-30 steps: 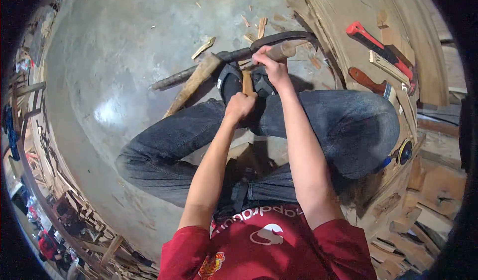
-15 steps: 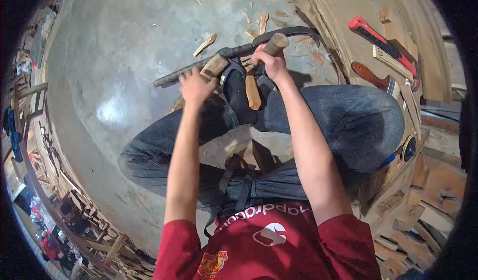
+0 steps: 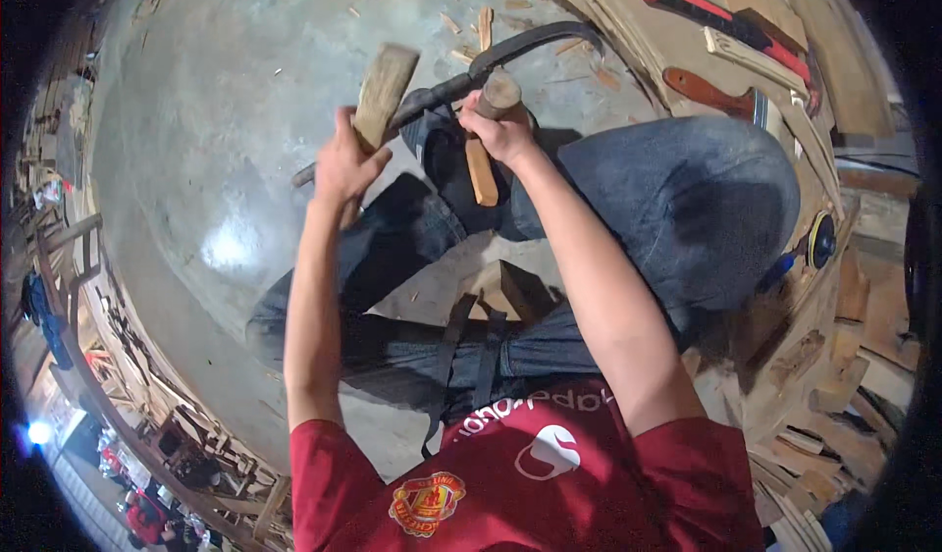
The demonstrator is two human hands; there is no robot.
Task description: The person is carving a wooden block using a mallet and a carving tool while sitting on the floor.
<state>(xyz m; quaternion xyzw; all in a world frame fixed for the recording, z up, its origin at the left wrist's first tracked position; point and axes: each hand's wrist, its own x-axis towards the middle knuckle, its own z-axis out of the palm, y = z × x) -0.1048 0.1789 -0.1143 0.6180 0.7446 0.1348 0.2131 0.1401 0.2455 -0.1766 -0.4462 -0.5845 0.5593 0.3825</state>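
Observation:
My left hand [image 3: 345,164] is closed around a thick wooden block [image 3: 389,86], shaped like a mallet, raised above my bent left leg with its broad end pointing away from me. My right hand [image 3: 502,138] grips a round wooden handle [image 3: 501,89] whose flat butt end faces up; the tool's lower end is hidden. Just below that hand, a narrow piece of light wood [image 3: 482,174] stands out between my feet. Beyond both hands a long dark bar [image 3: 432,97] with a curved end lies across the floor.
Wood chips [image 3: 486,28] are scattered on the concrete floor [image 3: 226,120]. At the right lie a red-and-black-handled tool [image 3: 687,4], a brown-handled tool [image 3: 708,91] and a round yellow-and-black disc [image 3: 822,240]. A wooden block [image 3: 502,292] sits between my crossed legs. Offcuts crowd both sides.
My left hand has lifted the wooden block, swinging it up and left, away from the right hand. The right hand keeps its grip on the handle. The whole view has shifted slightly.

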